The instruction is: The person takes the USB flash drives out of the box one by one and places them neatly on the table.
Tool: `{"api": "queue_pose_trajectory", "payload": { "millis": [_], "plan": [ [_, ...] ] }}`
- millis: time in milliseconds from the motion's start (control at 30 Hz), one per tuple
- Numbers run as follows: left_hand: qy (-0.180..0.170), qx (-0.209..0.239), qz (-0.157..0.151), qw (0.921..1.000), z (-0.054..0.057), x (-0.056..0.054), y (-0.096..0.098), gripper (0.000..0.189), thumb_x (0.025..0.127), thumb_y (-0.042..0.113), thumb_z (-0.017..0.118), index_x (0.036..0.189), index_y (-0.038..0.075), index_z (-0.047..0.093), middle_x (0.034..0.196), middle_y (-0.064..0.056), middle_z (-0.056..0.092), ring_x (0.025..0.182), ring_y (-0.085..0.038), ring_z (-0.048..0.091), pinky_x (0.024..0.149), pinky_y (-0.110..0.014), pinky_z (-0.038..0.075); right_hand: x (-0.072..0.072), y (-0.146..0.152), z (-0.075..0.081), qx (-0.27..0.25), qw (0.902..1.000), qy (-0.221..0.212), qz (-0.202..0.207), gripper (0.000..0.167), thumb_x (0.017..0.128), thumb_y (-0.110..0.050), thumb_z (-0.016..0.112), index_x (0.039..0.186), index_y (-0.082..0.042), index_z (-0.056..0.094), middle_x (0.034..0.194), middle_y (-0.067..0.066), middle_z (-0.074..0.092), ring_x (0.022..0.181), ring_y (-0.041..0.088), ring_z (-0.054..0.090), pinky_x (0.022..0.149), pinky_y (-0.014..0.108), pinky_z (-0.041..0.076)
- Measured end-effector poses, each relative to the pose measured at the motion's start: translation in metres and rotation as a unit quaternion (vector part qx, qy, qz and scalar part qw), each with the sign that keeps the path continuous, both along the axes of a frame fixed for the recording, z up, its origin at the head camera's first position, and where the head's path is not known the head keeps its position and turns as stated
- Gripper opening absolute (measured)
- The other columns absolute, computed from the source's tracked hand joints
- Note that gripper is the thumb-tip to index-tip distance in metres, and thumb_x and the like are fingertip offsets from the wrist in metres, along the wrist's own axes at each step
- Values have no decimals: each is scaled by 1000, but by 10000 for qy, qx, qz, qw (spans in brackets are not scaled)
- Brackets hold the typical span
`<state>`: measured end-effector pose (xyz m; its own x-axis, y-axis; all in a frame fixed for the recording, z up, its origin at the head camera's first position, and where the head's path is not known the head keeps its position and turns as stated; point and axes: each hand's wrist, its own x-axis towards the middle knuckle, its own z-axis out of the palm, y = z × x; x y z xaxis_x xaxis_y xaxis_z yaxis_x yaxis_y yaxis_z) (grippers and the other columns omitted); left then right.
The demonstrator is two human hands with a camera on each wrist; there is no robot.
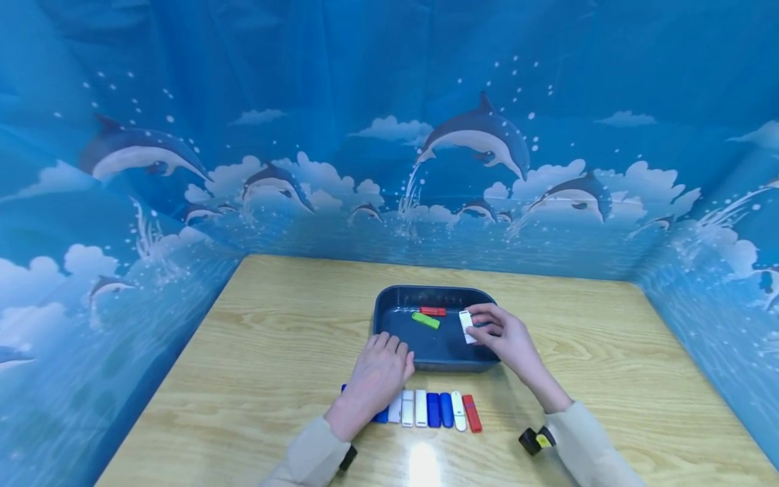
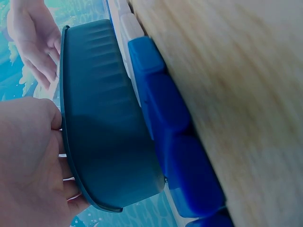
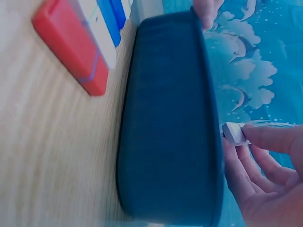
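Observation:
A dark blue tray [image 1: 435, 366] stands on the wooden table, with a green USB stick [image 1: 426, 320] and a red USB stick [image 1: 433, 311] lying inside. My left hand [image 1: 380, 362] grips the tray's near left rim; in the left wrist view its fingers [image 2: 57, 142] hook over the edge. Over the tray's right side, my right hand [image 1: 502, 333] pinches a white USB stick [image 1: 466, 325] between thumb and fingers. The right wrist view shows that white stick [image 3: 235, 134] just above the rim level.
In front of the tray lies a row of blue and white USB sticks [image 1: 420, 408], with a red one [image 1: 472, 413] at its right end. My left forearm partly covers the row's left end. A blue dolphin-print backdrop [image 1: 341, 169] encloses the table [image 1: 292, 325].

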<state>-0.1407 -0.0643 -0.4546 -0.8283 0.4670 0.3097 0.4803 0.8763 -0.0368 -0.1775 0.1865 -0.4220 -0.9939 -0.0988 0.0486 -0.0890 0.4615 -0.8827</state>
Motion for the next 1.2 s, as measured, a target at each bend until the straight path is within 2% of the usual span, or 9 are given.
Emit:
{"api": "queue_pose_trajectory", "payload": {
  "millis": [233,500,733,967,1200],
  "plan": [
    [32,20,-29,10000,0,0,0,33,106,34,48,100,10,71,95,-3,69,97,-20,61,97,-38,50,25,7,10,-365,9988,-306,-71,37,95,-6,69,130,1,58,114,19,65,90,22,71,78,37,61],
    [-3,9,-19,10000,0,-1,0,34,106,35,48,102,10,71,97,-3,69,98,-21,62,98,-39,50,53,17,9,-688,9958,-607,-69,38,93,-2,71,127,2,57,110,18,63,89,22,72,79,42,61],
    [-21,32,-11,10000,0,0,-1,34,106,35,48,103,10,71,97,-3,69,98,-21,61,98,-39,49,75,23,0,-418,9947,-941,60,40,87,-2,76,123,2,58,107,17,64,84,25,72,71,40,62],
    [30,14,-24,10000,0,0,-1,34,106,34,48,102,10,71,96,-3,69,98,-21,61,98,-39,49,85,27,-17,-382,9906,-1013,833,39,87,1,74,123,5,59,102,16,63,77,19,70,68,37,62],
    [16,14,-45,10000,0,0,-1,34,105,34,48,102,10,71,95,-3,69,98,-21,62,97,-38,50,84,25,-31,55,9927,-875,833,33,84,2,75,115,4,61,93,11,62,70,16,67,62,30,61]
  ]
}}
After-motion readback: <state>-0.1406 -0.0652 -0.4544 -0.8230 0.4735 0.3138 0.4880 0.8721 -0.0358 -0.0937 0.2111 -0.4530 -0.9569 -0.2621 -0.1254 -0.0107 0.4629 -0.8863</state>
